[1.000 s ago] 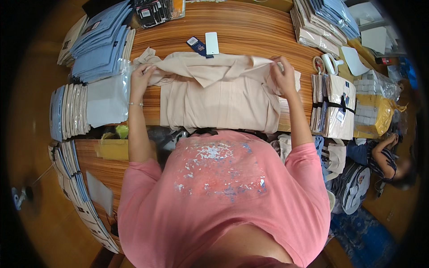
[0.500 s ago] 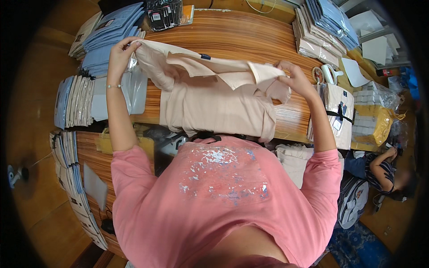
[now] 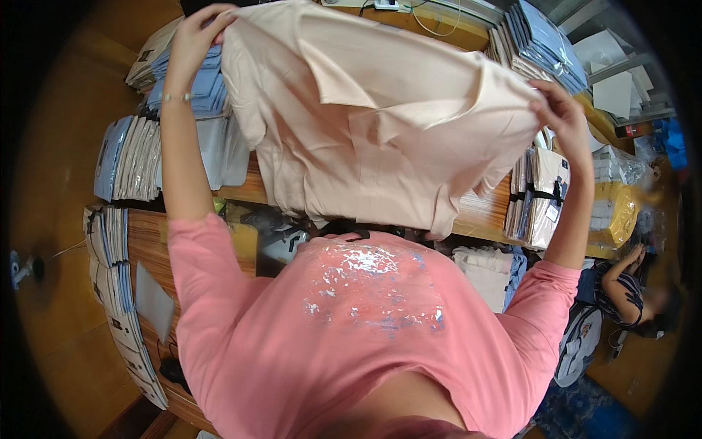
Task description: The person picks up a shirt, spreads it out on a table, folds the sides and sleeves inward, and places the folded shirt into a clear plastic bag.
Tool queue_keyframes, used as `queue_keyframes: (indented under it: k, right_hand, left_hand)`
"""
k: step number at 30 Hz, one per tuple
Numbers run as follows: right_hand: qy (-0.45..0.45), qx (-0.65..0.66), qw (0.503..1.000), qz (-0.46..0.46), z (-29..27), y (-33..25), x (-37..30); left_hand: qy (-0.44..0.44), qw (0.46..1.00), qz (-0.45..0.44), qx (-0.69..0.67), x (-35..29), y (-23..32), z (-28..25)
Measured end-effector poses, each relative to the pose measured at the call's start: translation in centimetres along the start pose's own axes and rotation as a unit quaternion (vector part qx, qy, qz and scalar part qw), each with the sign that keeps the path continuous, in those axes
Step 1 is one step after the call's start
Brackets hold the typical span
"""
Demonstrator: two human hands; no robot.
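Observation:
Stretched wide between my hands is a pale beige collared shirt [image 3: 409, 164], lifted off the wooden table [image 3: 252, 179] along its upper part. Its lower edge hangs down at the table's near edge, close to my body. At the far left my left hand [image 3: 203, 33] pinches one shoulder of the shirt between thumb and fingers. My right hand [image 3: 564, 117] grips the opposite shoulder, lower and to the right. The collar flaps open in the middle, and loose folds run down the front.
On the left stand blue folded shirts [image 3: 191, 84] and a row of bagged shirts [image 3: 135, 157]. To the right are a strapped shirt bundle [image 3: 545, 197], a yellow bag [image 3: 618, 212] and more packed shirts [image 3: 545, 44]. Another person [image 3: 621, 289] is at the far right.
Both hands have moved up and farther apart, carrying the shirt with them. The shirt is now spread open and raised, covering most of the table; before, its upper part was bunched.

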State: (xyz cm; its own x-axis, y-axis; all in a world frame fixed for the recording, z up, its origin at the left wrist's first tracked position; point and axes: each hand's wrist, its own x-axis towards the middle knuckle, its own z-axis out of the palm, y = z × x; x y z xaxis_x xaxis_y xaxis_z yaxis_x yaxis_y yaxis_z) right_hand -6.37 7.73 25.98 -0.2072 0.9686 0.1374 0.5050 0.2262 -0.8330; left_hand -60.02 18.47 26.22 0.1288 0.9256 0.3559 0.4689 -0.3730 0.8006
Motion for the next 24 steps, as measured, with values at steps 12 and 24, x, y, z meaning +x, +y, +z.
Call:
queue_keyframes:
  k: [12, 24]
  right_hand:
    - [0.397, -0.203, 0.881, -0.158, -17.6, -2.1, -3.1]
    - [0.002, 0.005, 0.982, 0.191, 10.8, -8.7, -5.6]
  left_hand:
    - [0.054, 0.945, 0.307, -0.096, 16.2, 10.6, 15.2]
    - [-0.141, 0.977, 0.070, -0.145, 13.5, -12.3, 11.0]
